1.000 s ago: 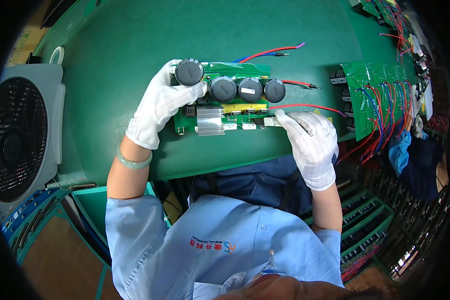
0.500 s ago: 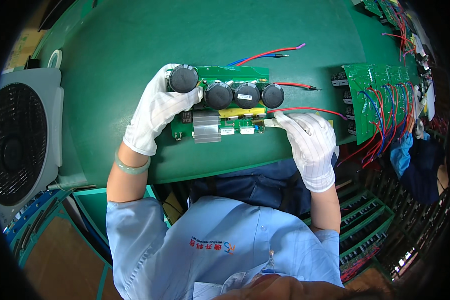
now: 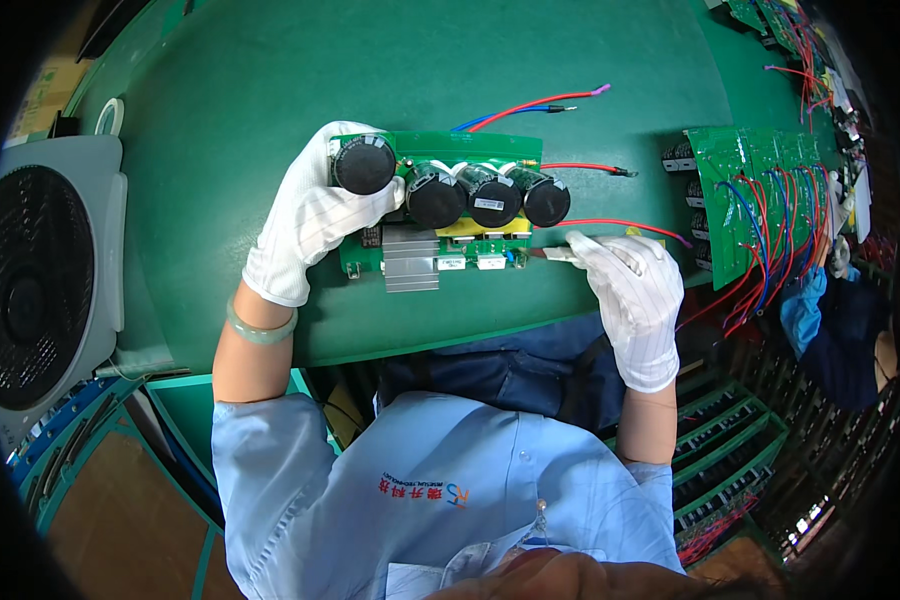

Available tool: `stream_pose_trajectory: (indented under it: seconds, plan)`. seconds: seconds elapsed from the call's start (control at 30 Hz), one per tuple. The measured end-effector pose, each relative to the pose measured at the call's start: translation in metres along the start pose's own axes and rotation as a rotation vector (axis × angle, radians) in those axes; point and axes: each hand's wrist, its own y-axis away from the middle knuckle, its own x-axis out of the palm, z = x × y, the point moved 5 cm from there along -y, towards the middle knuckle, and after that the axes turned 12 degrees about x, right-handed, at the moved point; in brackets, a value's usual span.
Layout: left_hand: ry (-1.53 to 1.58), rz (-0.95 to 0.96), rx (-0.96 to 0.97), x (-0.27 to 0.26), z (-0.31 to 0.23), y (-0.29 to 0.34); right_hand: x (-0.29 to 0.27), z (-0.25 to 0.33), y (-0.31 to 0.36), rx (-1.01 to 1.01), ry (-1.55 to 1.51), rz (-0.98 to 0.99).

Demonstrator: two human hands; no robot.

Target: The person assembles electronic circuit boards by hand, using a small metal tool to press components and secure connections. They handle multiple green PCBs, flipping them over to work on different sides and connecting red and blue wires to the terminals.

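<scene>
A green circuit board [image 3: 470,148] is held tilted above the table, its large black capacitors facing me. A finned heat sink [image 3: 411,258] and yellow-wrapped parts sit along its near side. My left hand [image 3: 315,215], in a white glove, is closed on the board's left end, thumb beside the leftmost capacitor [image 3: 364,165]. My right hand [image 3: 632,290], gloved too, pinches a slim tool [image 3: 552,254] with a reddish-brown tip, its kind unclear. That tip is by the board's near right corner. Red and blue wires [image 3: 530,108] reach out from behind the board and from its right side.
On the left stands a fan [image 3: 45,270] with a dark grille. More circuit boards [image 3: 750,190] with bundled wires stand at the right of the green table [image 3: 270,70]. A co-worker's blue sleeve [image 3: 802,308] shows at far right. Racks [image 3: 730,450] with boards are below.
The board has tilted slightly, showing more of the capacitors' sides. My right hand has shifted a little right with the slim tool, whose reddish tip now shows.
</scene>
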Motion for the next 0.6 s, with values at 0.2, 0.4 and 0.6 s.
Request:
stream_pose_trajectory:
  seconds: [0.2,0.4,0.6]
  plan:
    - [-0.071,0.027,0.172,-0.002,-0.005,0.001,-0.003,0.004,0.002,-0.031,-0.046,0.024]
    - [-0.185,0.037,0.276,-0.003,-0.012,0.003,-0.003,0.008,0.006,-0.026,-0.007,-0.008]
    - [-0.144,0.029,0.238,-0.002,-0.009,0.002,-0.004,0.009,0.004,-0.005,-0.016,-0.015]
